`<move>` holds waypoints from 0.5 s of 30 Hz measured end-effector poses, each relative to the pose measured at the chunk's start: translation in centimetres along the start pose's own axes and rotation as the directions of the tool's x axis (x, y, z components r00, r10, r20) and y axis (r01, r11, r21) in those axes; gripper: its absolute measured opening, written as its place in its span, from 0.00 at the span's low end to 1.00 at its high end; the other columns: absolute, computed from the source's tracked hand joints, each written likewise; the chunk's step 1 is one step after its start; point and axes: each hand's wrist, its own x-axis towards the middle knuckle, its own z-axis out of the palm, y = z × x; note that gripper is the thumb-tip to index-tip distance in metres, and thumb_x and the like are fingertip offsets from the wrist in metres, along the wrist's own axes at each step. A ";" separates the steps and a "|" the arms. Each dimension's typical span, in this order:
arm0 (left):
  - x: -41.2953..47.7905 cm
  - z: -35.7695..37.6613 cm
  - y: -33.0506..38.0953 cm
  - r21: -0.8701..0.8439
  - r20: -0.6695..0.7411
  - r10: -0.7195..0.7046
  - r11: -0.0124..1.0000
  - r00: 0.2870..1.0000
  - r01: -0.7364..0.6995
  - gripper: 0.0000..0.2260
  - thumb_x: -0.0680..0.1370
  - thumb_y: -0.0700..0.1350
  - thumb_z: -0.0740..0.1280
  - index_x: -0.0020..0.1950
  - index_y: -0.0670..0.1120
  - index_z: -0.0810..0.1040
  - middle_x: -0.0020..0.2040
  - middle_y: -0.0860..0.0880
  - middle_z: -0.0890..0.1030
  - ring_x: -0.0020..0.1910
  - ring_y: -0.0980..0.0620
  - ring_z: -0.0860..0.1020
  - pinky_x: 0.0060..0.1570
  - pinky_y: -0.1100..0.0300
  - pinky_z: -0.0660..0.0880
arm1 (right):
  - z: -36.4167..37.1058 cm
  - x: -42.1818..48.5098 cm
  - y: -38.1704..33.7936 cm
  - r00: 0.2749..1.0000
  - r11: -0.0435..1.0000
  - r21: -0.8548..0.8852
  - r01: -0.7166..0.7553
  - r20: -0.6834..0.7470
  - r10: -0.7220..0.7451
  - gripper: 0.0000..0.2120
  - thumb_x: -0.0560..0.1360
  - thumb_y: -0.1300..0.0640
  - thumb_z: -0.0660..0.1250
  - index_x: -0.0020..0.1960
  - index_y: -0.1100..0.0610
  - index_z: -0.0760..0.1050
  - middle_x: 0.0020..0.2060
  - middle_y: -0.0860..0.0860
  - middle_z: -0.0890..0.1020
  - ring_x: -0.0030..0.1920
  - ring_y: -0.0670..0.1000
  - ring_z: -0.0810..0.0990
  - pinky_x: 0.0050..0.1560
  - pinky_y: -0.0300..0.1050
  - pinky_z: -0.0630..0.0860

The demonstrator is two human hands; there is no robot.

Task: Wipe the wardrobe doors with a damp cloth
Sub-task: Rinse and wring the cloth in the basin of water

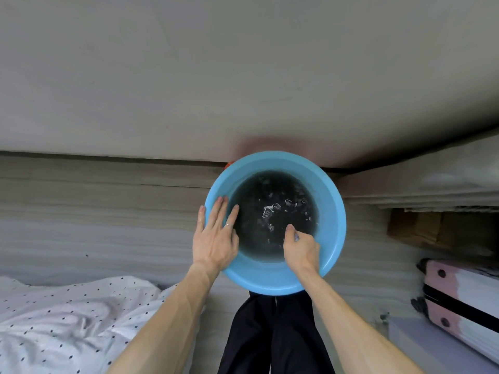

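so this is the rinse-the-rag stage, no wiping yet. the blue basin [334, 220] sits on the floor [108, 211], pushed right up against the bottom edge of the wardrobe door [243, 76], which makes sense: the water's within reach of the thing that needs cleaning, no dripping across the room.

left hand [216, 238] lies flat on the basin's left rim, fingers straight and a bit spread, a ring [227, 225] on one of them. it isn't gripping anything. i'd say it's there to pin the basin down so it doesn't slide or tip while the other hand works.

right hand [299, 249] comes in over the near right rim and dips into the water [251, 252], fingers curled tight together with the thumb tucked against them. the water's murky, so i can't swear to it, but the dark crumpled mass in the middle looks like the cloth [272, 209], sunk under the surface with some bubbles on top, and the right fingers seem to be pinching its near edge to haul it out.

next up would be lifting and wringing it, and that needs both hands, so the left one has to let go of the rim.

other stuff: spotted bedding [67, 319] at the near left, a pink suitcase [459, 298] at the right, dark trousers [272, 333] just below the basin.
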 end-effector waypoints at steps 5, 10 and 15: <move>0.0 0.2 -0.2 -0.005 -0.012 -0.002 1.000 1.000 0.002 0.28 0.77 0.50 0.57 0.78 0.47 0.67 0.79 0.43 0.63 0.80 0.48 0.51 0.78 0.44 0.36 | 0.5 0.3 -0.2 0.998 0.998 -0.022 -0.061 -0.001 0.061 0.26 0.83 0.47 0.56 0.28 0.56 0.64 0.29 0.53 0.75 0.33 0.54 0.73 0.35 0.48 0.68; 0.0 0.5 -0.2 -0.022 -0.024 -0.004 1.000 1.000 0.004 0.29 0.76 0.49 0.55 0.77 0.46 0.68 0.79 0.43 0.64 0.80 0.48 0.54 0.78 0.44 0.39 | 0.6 0.6 -0.1 0.995 0.995 -0.027 -0.098 -0.004 0.097 0.26 0.83 0.48 0.56 0.29 0.57 0.65 0.31 0.55 0.77 0.33 0.56 0.74 0.36 0.47 0.69; 0.1 0.6 -0.2 -0.003 0.012 -0.012 1.000 1.000 0.012 0.28 0.76 0.50 0.54 0.76 0.45 0.71 0.78 0.44 0.66 0.80 0.48 0.52 0.78 0.42 0.40 | 0.6 0.6 -0.3 0.995 0.995 0.024 -0.100 -0.010 0.100 0.27 0.83 0.46 0.55 0.28 0.56 0.61 0.27 0.53 0.73 0.32 0.55 0.72 0.36 0.49 0.70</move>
